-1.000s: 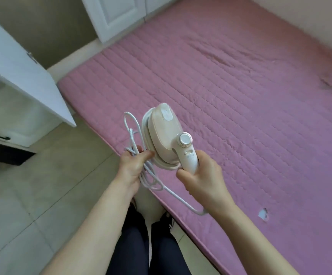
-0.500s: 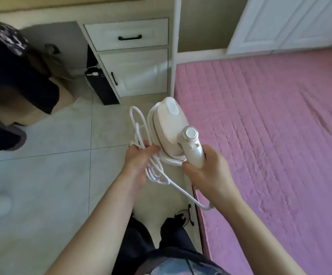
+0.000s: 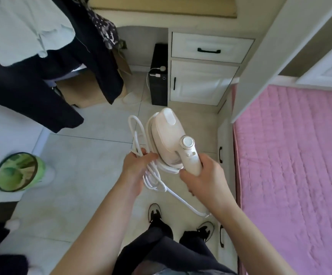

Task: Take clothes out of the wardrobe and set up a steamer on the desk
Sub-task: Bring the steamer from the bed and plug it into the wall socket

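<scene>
A cream handheld steamer (image 3: pixel 167 133) is held in mid-air above the tiled floor. My right hand (image 3: pixel 205 179) grips its handle from below. My left hand (image 3: pixel 136 169) holds the bundled white cord (image 3: pixel 139 139), whose loops stick up beside the steamer. One strand of the cord trails down under my right wrist. Dark and pale clothes (image 3: pixel 32 56) hang at the upper left. The desk (image 3: pixel 161 14) with its white drawer unit (image 3: pixel 207 72) stands ahead.
A pink quilted bed (image 3: pixel 292 165) fills the right side. A black computer tower (image 3: pixel 159 76) and a cardboard box (image 3: pixel 85 90) sit under the desk. A green bin (image 3: pixel 18 171) stands at the left. My feet are on the tiles below.
The view has swung left from the bed toward the desk and hanging clothes. Both hands keep the same hold on the steamer and cord.
</scene>
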Demonstrator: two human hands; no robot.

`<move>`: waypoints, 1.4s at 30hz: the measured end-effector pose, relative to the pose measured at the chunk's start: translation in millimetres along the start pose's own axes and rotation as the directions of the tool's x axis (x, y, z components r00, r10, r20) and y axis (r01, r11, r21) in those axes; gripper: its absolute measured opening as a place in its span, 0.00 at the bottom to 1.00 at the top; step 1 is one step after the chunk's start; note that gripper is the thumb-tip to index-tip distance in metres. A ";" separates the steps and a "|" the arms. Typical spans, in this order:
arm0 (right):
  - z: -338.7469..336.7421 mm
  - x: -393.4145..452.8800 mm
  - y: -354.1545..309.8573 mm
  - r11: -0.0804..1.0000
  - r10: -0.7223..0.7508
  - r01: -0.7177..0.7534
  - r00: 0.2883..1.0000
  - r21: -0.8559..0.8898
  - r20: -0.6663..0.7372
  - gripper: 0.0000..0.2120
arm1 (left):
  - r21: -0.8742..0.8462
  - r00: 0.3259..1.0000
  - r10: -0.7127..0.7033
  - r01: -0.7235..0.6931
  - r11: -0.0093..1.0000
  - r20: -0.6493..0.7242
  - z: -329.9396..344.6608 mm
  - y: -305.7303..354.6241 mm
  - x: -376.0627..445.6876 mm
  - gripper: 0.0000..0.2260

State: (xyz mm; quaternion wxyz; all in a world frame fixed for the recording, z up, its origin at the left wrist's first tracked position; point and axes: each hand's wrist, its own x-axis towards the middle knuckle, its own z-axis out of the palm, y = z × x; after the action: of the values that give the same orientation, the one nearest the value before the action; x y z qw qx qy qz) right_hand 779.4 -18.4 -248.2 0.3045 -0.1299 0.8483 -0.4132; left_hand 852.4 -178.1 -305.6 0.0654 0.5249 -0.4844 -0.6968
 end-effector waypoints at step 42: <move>-27.2 404.0 -235.9 0.991 -0.128 0.121 0.983 0.062 0.134 0.04 | -0.083 0.939 0.085 -0.119 0.989 -0.333 54.5 308.7 295.0 0.06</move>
State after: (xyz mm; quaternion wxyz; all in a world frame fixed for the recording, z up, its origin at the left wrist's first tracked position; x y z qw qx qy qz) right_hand 439.6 -339.6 -216.6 0.3393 -0.2029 0.8040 -0.4441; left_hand 550.3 -483.1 -274.2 0.2082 0.6038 -0.4572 -0.6189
